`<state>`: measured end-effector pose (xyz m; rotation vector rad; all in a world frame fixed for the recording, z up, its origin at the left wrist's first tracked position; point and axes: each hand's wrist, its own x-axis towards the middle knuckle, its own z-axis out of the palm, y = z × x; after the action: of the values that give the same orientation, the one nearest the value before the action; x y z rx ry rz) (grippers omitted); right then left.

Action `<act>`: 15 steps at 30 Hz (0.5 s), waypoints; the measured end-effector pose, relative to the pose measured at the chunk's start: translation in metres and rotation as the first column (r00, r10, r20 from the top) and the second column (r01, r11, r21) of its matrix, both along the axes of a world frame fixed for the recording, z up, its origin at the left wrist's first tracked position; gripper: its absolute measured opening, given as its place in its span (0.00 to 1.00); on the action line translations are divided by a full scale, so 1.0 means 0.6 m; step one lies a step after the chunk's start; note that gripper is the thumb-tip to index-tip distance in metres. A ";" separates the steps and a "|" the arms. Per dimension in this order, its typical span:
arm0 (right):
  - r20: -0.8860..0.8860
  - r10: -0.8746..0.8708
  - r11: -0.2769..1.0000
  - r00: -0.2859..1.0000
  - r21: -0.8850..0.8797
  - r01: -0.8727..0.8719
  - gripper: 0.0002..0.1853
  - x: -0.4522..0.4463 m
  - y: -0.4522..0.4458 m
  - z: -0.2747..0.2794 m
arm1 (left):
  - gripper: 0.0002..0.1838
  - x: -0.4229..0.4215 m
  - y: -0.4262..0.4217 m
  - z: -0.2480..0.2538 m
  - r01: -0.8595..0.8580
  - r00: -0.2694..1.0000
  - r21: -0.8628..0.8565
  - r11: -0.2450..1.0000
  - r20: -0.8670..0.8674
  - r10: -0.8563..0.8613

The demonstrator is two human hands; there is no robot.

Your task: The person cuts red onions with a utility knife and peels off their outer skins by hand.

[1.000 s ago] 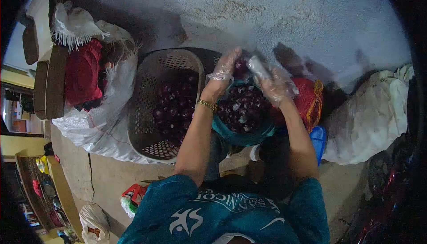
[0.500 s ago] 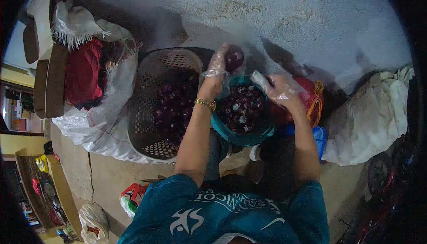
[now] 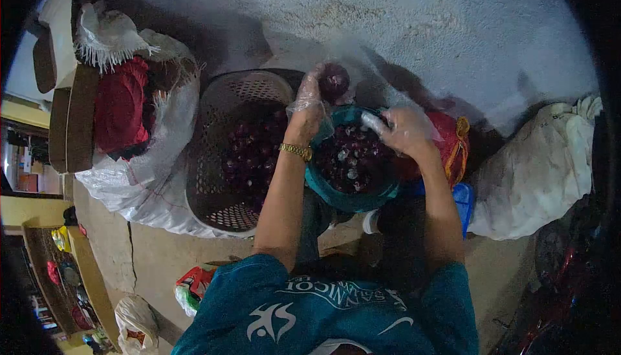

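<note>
My left hand (image 3: 309,101), in a clear plastic glove and with a gold watch at the wrist, holds a round purple red onion (image 3: 334,82) above the far rim of a teal tub (image 3: 352,201). Dark onion pieces and skins (image 3: 352,158) fill the tub below. My right hand (image 3: 404,129), gloved too, hangs over the tub's right side with its fingers curled; a whitish covered digit points left. Whatever lies in those fingers is hidden. Left of the tub stands a grey perforated basket (image 3: 206,154) with many red onions (image 3: 249,151) in it.
A white woven sack (image 3: 162,183) with red cloth (image 3: 121,109) is at the left. Right of the tub are a red mesh bag (image 3: 446,141), a blue plastic item (image 3: 462,203) and a pale full sack (image 3: 533,174). A rough wall (image 3: 440,25) rises behind.
My left hand has moved slightly left, and the onion now shows more fully. My right hand has shifted a little left and down over the tub.
</note>
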<state>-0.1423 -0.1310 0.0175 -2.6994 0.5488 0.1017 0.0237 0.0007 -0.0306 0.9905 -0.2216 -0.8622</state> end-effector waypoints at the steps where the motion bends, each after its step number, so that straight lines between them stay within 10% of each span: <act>1: -0.045 -0.025 0.999 0.999 0.023 0.026 0.33 -0.001 0.001 0.005 | 0.25 0.000 0.001 0.001 -0.009 1.000 0.001 1.000 0.015 0.009; 11: -0.040 -0.035 0.999 0.999 0.007 0.035 0.21 -0.019 -0.028 -0.094 | 0.22 -0.011 0.001 0.018 -0.043 0.991 0.117 0.992 0.129 0.028; 15: -0.312 0.118 0.993 0.943 0.061 -0.104 0.14 -0.013 -0.021 -0.097 | 0.22 -0.016 0.001 0.015 -0.008 0.987 0.155 0.988 0.160 -0.018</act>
<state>-0.1500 -0.1434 -0.0408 -2.6845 0.4762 0.5780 0.0139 0.0011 -0.0216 1.2081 -0.2978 -0.8137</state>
